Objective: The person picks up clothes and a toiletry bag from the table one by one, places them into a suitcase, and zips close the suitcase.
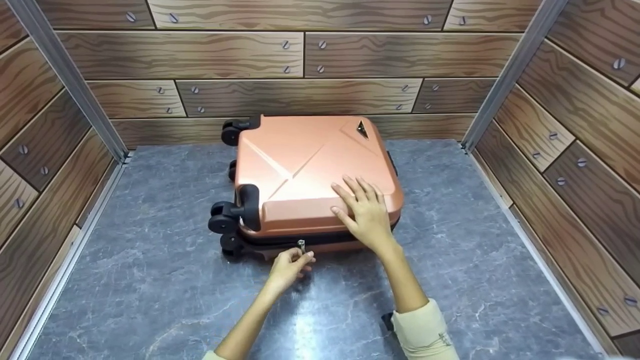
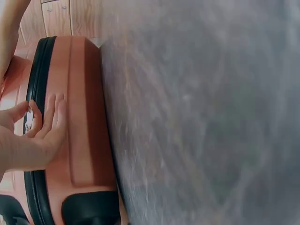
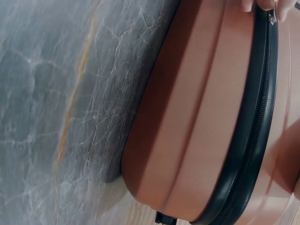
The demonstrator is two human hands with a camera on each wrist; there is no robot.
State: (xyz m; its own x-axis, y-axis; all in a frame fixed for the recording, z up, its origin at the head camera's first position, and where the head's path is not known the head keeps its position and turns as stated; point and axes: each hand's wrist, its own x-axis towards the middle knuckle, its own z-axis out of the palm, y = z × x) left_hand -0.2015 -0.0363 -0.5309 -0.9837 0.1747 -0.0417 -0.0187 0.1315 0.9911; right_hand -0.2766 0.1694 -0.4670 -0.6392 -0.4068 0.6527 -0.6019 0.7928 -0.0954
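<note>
A rose-gold hard-shell suitcase (image 1: 310,160) lies flat on the floor, its black wheels (image 1: 223,220) toward the left. Along its near side runs a black zipper (image 3: 255,136), closed over the stretch seen in the right wrist view. My left hand (image 1: 287,270) pinches the metal zipper pull (image 1: 301,245) between thumb and forefinger. The left wrist view shows that pinch on the pull (image 2: 29,117) too, with the other fingers extended. My right hand (image 1: 367,215) rests with spread fingers on the near right corner of the suitcase's upper shell.
The grey marble-patterned floor (image 1: 150,290) surrounds the suitcase. Wood-patterned panels (image 1: 240,55) stand behind it and on both sides, joined by metal corner posts (image 1: 510,75). A small dark object (image 1: 387,321) shows beside the right sleeve.
</note>
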